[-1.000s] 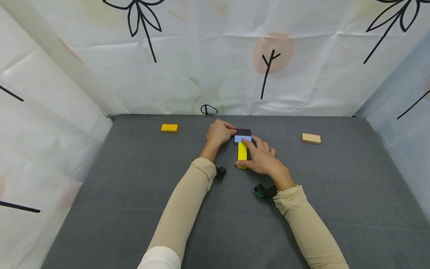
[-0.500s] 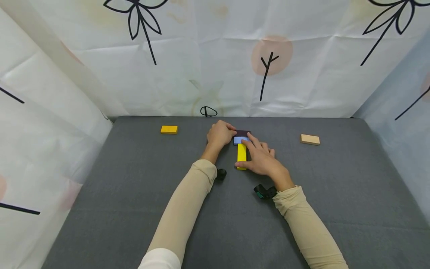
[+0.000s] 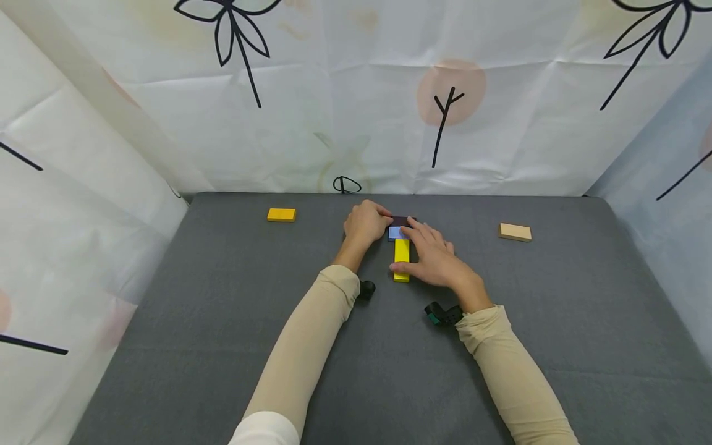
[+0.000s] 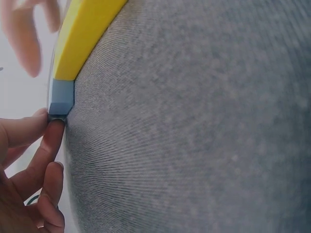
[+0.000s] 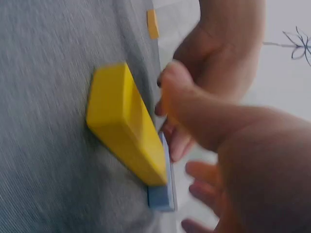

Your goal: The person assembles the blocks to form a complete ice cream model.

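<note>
A yellow block (image 3: 402, 252) lies lengthwise toward me on the table, its far end against a light blue block (image 3: 395, 233) set crosswise. Behind the blue one sits a dark purple block (image 3: 402, 221), also crosswise. My left hand (image 3: 364, 224) pinches the dark block's left end between thumb and index finger; in the left wrist view the fingertips (image 4: 55, 125) meet just past the blue block. Over the right side of the group my right hand (image 3: 436, 256) is spread with relaxed fingers, hiding the blue and dark blocks' right ends. Its thumb (image 5: 177, 80) is lifted off the yellow block in the right wrist view.
An orange-yellow block (image 3: 281, 215) lies at the back left of the grey table (image 3: 389, 371). Toward the back right is a pale wooden block (image 3: 515, 232). White patterned cloth (image 3: 367, 123) hangs behind the table's far edge.
My right hand's fingertips have shifted from the blue block's right end up and left over the dark block. My left hand stays at the dark block's end.
</note>
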The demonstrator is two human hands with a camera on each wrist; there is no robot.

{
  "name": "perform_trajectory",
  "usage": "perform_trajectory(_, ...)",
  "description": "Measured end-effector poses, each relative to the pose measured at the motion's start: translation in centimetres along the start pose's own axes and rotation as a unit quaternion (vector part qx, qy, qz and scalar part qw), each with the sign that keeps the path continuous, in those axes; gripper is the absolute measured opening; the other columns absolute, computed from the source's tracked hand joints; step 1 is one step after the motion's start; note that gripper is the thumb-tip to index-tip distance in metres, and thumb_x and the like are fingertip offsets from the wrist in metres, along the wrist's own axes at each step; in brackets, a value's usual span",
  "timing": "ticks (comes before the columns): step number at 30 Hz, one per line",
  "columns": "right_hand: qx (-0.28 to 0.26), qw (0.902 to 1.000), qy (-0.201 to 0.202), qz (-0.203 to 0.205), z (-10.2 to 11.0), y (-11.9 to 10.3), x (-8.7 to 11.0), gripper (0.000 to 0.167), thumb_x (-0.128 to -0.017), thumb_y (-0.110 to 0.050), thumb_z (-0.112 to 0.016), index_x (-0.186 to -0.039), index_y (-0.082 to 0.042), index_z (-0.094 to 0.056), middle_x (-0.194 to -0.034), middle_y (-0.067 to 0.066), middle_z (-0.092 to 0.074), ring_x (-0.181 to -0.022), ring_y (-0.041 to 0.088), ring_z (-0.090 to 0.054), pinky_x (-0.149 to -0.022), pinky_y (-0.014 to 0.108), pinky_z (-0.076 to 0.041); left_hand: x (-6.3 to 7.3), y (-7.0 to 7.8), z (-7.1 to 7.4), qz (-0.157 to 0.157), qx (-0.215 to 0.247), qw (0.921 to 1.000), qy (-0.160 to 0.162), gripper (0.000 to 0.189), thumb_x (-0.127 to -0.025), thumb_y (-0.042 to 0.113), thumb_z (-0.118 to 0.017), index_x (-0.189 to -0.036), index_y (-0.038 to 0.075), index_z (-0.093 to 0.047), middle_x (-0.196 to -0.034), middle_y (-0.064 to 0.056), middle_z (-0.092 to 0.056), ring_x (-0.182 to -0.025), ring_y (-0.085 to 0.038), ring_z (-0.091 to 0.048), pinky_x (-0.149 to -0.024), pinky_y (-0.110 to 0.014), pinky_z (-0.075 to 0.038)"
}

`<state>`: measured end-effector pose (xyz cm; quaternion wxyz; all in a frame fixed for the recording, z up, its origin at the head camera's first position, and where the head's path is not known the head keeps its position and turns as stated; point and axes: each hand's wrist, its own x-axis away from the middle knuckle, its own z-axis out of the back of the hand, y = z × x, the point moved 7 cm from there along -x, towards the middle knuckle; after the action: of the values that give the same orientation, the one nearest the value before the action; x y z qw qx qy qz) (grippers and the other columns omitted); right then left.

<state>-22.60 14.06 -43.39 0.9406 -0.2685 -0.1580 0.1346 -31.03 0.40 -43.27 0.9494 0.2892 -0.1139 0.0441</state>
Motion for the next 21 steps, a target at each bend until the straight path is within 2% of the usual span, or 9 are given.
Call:
perform_trajectory(4, -0.016, 0.9988, 0.012, 0.044, 0.4, 0.6, -0.6, 0.089, -0.092, -0.046, -0.075, -0.162, -0.015, -0.030, -0.174, 0.008, -0.013, -0.160, 0.041, -0.006, -0.116, 0.077, -0.016, 0.0, 0.0, 0.0, -0.002, -0.002, 1.0000, 0.000, 0.021, -0.098, 0.035, -0.069, -0.116, 0.029, -0.080, -0.124, 0.001, -0.075, -0.111, -0.025, -0.069, -0.093, -0.046, -0.055)
perform_trajectory(7, -0.012, 0.9981, 0.004, 0.061, 0.4, 1.2, -0.9, 0.087, -0.091, -0.045, -0.076, -0.161, -0.017, -0.033, -0.174, 0.007, -0.013, -0.160, 0.041, -0.005, -0.117, 0.077, -0.013, 0.0, 0.0, 0.0, -0.002, -0.007, 1.0000, 0.000, 0.022, -0.099, 0.036, -0.068, -0.116, 0.030, -0.079, -0.124, 0.002, -0.075, -0.111, -0.024, -0.069, -0.094, -0.045, -0.055)
perform_trajectory(16, -0.009, 0.9979, -0.019, 0.061, 0.0, 1.7, -1.1, 0.085, -0.092, -0.048, -0.074, -0.161, -0.019, -0.034, -0.174, 0.007, -0.013, -0.157, 0.044, -0.016, -0.116, 0.073, -0.018, 0.2, 0.0, 0.1, -0.015, -0.002, 0.9998, 0.011, 0.021, -0.099, 0.034, -0.068, -0.116, 0.029, -0.079, -0.122, 0.002, -0.076, -0.108, -0.025, -0.070, -0.092, -0.046, -0.055)
perform_trajectory(21, -0.010, 0.9980, -0.019, 0.060, 0.0, 1.6, -1.0, 0.084, -0.092, -0.046, -0.075, -0.161, -0.019, -0.035, -0.173, 0.008, -0.013, -0.156, 0.044, -0.017, -0.116, 0.073, -0.018, 0.4, -0.2, 1.1, -0.051, 0.009, 0.9982, 0.032, 0.025, -0.102, 0.035, -0.064, -0.122, 0.026, -0.077, -0.122, 0.003, -0.075, -0.109, -0.023, -0.070, -0.092, -0.044, -0.056)
